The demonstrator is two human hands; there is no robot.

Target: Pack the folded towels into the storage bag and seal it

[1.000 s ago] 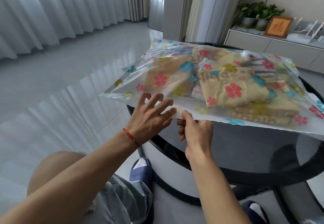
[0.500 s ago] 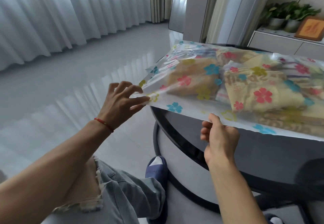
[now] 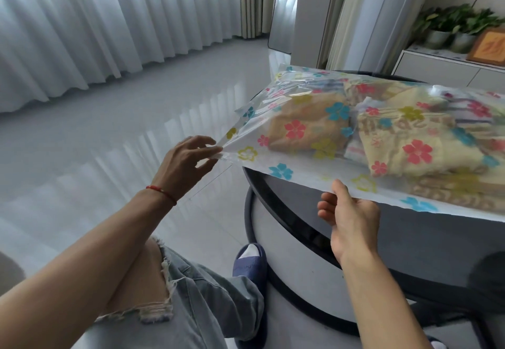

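Your right hand (image 3: 351,218) pinches the near edge of the bag (image 3: 300,157), thumb on top, fingers curled beneath. Your left hand (image 3: 188,162) grips the bag's left corner between thumb and fingertips, off the table's (image 3: 382,242) left rim. The bag lies flat on the round table, its near edge overhanging the rim. Folded towels (image 3: 404,143) sit inside, visible through the clear flower-printed film. Beyond the table, a cabinet (image 3: 437,68) carries potted plants (image 3: 453,24).

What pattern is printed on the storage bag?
Clear plastic storage bag printed with pink, blue and yellow flowers; seen in the head view.
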